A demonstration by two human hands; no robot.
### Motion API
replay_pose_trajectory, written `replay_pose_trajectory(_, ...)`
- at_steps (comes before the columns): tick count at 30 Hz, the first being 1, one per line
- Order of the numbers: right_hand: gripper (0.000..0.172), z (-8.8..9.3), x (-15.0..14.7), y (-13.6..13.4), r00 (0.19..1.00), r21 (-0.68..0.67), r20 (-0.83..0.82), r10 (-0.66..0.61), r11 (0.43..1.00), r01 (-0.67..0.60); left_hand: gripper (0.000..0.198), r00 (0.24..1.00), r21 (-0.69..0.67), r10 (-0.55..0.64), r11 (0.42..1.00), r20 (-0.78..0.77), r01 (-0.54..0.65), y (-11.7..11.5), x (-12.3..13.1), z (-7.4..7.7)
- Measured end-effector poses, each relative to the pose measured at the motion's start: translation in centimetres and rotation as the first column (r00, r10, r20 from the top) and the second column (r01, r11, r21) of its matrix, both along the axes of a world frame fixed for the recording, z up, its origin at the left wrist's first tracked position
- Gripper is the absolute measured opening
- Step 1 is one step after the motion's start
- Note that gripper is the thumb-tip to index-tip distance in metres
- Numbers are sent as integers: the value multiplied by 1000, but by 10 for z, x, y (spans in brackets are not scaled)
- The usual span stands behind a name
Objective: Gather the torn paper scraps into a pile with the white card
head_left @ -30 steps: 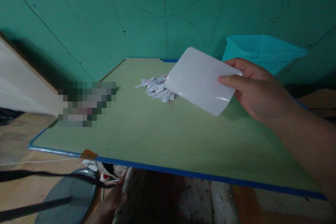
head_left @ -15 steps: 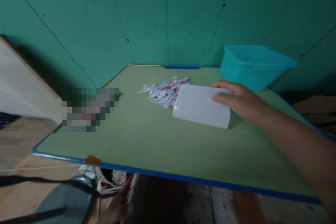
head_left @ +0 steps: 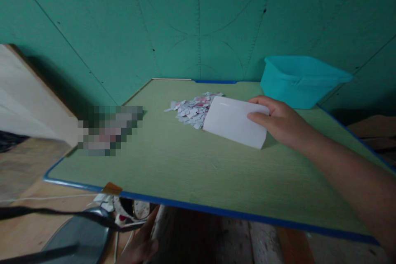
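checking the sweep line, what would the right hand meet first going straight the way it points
The pile of paper scraps: the white card in the right hand leads, its edge seemingly beside the pile, depth unclear.

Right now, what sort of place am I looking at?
Probably a makeshift home work corner: a green table with blue edging set against teal walls scored with ruled lines, a teal plastic tub at the back, and a pile of paper scraps beside the white card in the right hand.

Right arm outstretched, left hand [head_left: 140,245] held low.
The right hand [head_left: 280,123] is pinched shut, thumb pressed toward fingers; the left is only partly seen.
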State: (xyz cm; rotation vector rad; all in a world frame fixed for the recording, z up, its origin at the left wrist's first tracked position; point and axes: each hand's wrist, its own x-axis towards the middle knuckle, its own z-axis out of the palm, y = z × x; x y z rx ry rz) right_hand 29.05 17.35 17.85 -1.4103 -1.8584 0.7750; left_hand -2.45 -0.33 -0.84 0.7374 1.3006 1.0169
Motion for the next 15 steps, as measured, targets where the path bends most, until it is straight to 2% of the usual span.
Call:
replay_pose_trajectory(2, 16, 3, 0, -2, 1000, -46, 16, -6, 999, 7, 53, 991, 51, 81, 996, -109, -76, 1, 4, 2)
replay_pose_trajectory(5, 16, 8, 3, -4, 999, -124, -1, -37, 992, 36, 37, 987, 49, 102, 994, -125, -97, 4, 10, 11)
replay_pose_trajectory(9, 14, 9, 6, -3, 995, -59, -70, -65, 996, 61, 35, 979, 64, 113, 993, -170, -103, 9, 15, 22)
replay_pose_trajectory(11, 14, 4, 5, -3, 997, -68, -72, -24, 998, 19, 33, 985, 63, 107, 993, -138, -99, 10, 15, 23)
replay_pose_trajectory(15, 16, -2, -3, -6, 983, -222, -131, 128, 963, -155, 32, 993, 59, 63, 997, -99, -58, 10, 10, 15)
